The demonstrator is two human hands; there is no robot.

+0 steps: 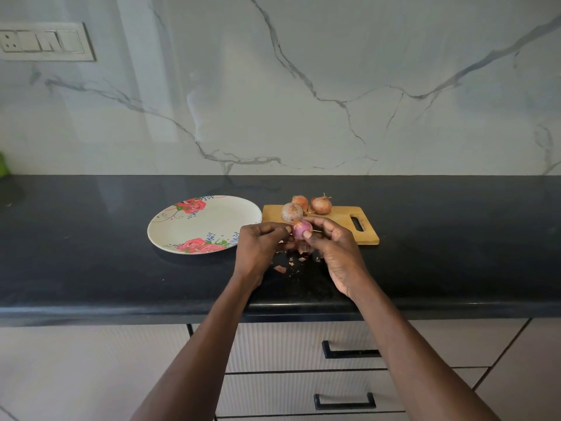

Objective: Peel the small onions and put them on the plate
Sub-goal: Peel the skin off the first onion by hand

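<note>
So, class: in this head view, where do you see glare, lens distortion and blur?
Head view: pale glare streaks the marble wall; the wide lens bows the countertop edge; the switch panel at the upper left is smeared, while the onion between left hand and right hand stays fairly sharp.

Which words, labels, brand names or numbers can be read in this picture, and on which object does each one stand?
None can be read.
The plate carries only a printed pattern of roses, no letters.
The cutting board has no mark.
The switch panel on the wall shows a socket and switches; any marking there is too blurred to tell.
The drawers show only handles.
</note>
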